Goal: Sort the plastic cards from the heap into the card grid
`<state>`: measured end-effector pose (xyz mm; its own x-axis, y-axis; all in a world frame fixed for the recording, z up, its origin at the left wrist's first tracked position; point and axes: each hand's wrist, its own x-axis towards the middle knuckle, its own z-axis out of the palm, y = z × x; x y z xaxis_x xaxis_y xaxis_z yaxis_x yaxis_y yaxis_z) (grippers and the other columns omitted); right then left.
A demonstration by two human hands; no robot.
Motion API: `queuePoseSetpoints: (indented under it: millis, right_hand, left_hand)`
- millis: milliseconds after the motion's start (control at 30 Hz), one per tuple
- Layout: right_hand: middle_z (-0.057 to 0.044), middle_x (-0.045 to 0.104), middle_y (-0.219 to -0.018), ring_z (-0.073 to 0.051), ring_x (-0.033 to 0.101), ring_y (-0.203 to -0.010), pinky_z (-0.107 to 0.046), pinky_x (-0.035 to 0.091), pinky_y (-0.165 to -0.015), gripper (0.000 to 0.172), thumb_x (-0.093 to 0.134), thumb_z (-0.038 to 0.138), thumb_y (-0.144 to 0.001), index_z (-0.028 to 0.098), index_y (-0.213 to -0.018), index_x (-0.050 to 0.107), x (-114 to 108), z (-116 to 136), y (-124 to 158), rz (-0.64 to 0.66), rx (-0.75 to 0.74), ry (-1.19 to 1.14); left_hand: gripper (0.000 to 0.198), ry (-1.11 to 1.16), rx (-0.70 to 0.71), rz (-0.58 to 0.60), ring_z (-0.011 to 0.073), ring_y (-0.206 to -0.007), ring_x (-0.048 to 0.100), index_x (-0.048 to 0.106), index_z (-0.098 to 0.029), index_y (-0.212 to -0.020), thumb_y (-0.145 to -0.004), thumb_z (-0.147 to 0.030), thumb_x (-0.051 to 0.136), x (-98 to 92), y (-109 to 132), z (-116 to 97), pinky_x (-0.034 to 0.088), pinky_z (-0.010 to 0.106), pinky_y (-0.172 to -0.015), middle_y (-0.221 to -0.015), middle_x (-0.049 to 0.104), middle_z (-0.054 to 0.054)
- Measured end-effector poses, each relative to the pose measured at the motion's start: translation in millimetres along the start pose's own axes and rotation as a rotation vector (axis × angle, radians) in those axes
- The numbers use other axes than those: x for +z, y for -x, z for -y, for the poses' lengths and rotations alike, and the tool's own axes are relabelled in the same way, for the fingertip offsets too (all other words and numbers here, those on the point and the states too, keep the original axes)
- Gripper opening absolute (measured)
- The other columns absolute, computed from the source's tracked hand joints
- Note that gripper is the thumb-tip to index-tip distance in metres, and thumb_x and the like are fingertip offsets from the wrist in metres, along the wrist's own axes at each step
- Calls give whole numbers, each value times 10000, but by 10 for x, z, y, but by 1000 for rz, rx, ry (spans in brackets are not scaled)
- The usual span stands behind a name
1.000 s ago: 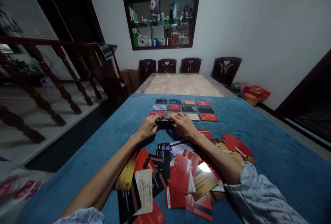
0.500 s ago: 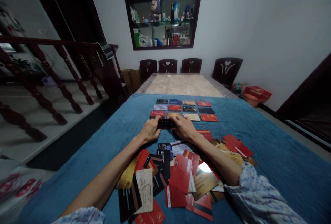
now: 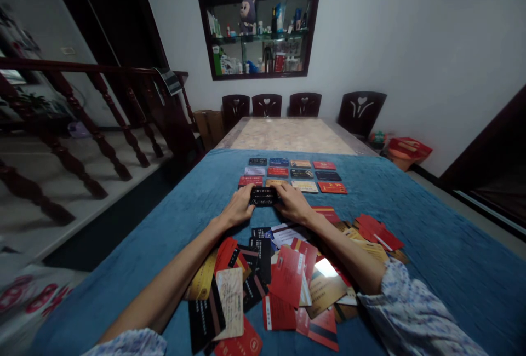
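Both of my hands grip a black card (image 3: pixel 263 196) by its two ends, low over the blue cloth. My left hand (image 3: pixel 239 204) is closed on its left end and my right hand (image 3: pixel 292 202) on its right end. Just beyond lie rows of cards, among them a red and yellow card (image 3: pixel 332 188), a cream card (image 3: pixel 304 187) and a black card with a pale pattern (image 3: pixel 301 173). Nearer me, between my forearms, is a loose heap with a red card (image 3: pixel 286 275), a gold card (image 3: pixel 326 289) and a pale card (image 3: pixel 230 301).
The blue cloth (image 3: pixel 435 246) covers the near part of the long table. Its bare far part (image 3: pixel 283 134) has several dark chairs (image 3: pixel 304 104) behind it. More red cards (image 3: pixel 378 231) lie by my right forearm. A railing (image 3: pixel 94 126) runs along the left.
The black card between my hands has tilted, so more of its printed face shows. My hands have barely moved.
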<state>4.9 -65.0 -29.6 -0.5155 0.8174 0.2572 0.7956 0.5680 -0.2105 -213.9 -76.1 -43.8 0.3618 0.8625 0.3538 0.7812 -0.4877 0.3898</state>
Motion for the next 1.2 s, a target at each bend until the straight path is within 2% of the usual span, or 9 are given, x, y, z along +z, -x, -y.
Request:
queuePoseSetpoints:
  millis: [300,567,733,967,1200]
  right_hand:
    - [-131,571,-1299,-284,493,-1195,-389,401,-905,605,654,214,-818,207,-1392,462,-13,-63,-12,-20,-31,10]
    - [-127,525,-1315,-291,430,-1173,-389,404,-880,585,703,285,-797,213,-1353,532,-57,-76,-28,-21,-57,91]
    - [-130,542,-1309,-296,429,-1176,-399,400,-877,583,706,285,-791,202,-1346,546,-105,-70,-38,11,-49,88]
    - [-127,569,-1251,-293,441,-1155,-390,405,-860,519,716,330,-780,181,-1266,609,-161,-95,-85,38,-51,61]
    - [-110,588,-1219,-297,458,-1150,-391,416,-882,587,764,351,-759,232,-1310,598,-215,-164,-205,47,-101,11]
  left_hand:
    - [472,52,13,0,261,-1062,575,476,-151,-1223,-774,-82,603,-47,1,-5,479,438,-966,-1131,602,116]
    - [502,6,63,-6,273,-1160,520,525,-173,-1228,-747,-93,644,-88,-16,13,444,473,-1021,-1200,538,113]
    - [533,12,73,-4,259,-1143,530,535,-185,-1243,-732,-83,646,-97,-31,14,443,460,-1026,-1184,543,96]
    - [450,20,29,38,256,-1075,566,590,-146,-1162,-722,-99,672,-171,-60,-33,484,412,-964,-1136,572,104]
    - [460,55,29,52,258,-1109,561,611,-156,-1162,-712,-106,689,-269,-140,-16,465,415,-1003,-1164,581,100]
